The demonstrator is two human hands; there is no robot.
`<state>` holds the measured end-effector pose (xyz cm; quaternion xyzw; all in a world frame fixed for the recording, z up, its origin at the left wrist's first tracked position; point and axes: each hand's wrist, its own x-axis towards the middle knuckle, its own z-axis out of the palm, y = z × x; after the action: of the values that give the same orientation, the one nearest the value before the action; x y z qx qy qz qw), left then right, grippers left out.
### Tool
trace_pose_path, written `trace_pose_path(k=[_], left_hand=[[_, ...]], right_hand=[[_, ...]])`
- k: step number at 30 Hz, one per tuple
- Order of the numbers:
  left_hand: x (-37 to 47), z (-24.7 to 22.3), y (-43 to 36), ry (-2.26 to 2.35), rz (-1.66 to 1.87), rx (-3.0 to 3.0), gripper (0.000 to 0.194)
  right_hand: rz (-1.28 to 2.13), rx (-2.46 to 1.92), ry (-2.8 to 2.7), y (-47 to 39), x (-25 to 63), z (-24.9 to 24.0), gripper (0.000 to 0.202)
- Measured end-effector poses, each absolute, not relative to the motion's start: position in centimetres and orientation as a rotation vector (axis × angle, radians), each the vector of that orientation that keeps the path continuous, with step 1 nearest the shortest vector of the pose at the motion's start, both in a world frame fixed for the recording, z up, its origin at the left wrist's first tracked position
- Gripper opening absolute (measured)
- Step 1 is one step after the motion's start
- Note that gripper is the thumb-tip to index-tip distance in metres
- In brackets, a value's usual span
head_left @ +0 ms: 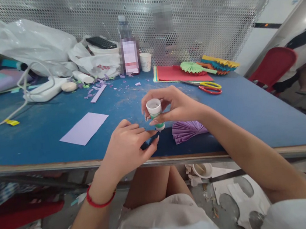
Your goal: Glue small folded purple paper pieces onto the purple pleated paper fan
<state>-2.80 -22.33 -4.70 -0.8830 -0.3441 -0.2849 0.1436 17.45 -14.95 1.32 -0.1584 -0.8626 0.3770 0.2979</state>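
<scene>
The blue-topped table (248, 121) meets the person's lap at a pale wooden front edge; its top stretches from the right forearm to a slanting side edge, and a perforated metal screen (73, 12) bounds the back. Near it stands a clear plastic bottle with a white cap (124, 30). A light purple rectangular paper sheet (84, 129) lies left of the hands; a pleated purple paper fan (185, 132) lies near the front edge, partly behind the right forearm. The left hand (130, 144) leaves a narrow gap between thumb and forefinger. The white paper cup (146, 62) hides its contents. The right hand (172, 104) grasps a small white-and-green cylindrical container (156, 116), open end up, contents unclear. A tiny purple scrap (158, 130) shows at its base.
</scene>
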Motion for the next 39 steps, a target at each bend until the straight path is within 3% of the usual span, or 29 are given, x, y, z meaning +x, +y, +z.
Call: trace_pose_path(k=[9,19,26,39], left_hand=[[-3.1,-3.7,-21.9,-0.97,-0.725,-2.586,0.02],[-2.1,-1.9,-20.4,-0.549,-0.374,-2.397,0.026],[-2.6,-0.8,-20.2,-0.541,-0.215,-2.439,0.031],[-1.6,-1.3,-19.6,-0.344,-0.267,-2.35,0.029]], right_hand=[[1.139,-0.237,-2.124,-14.2,19.2,2.2,0.031],[1.032,-0.211,-1.808,-13.2,19.5,2.4,0.04],[0.973,-0.229,-1.77,-13.2,19.7,2.7,0.039],[0.957,-0.254,-1.769,-13.0,19.8,2.5,0.038]])
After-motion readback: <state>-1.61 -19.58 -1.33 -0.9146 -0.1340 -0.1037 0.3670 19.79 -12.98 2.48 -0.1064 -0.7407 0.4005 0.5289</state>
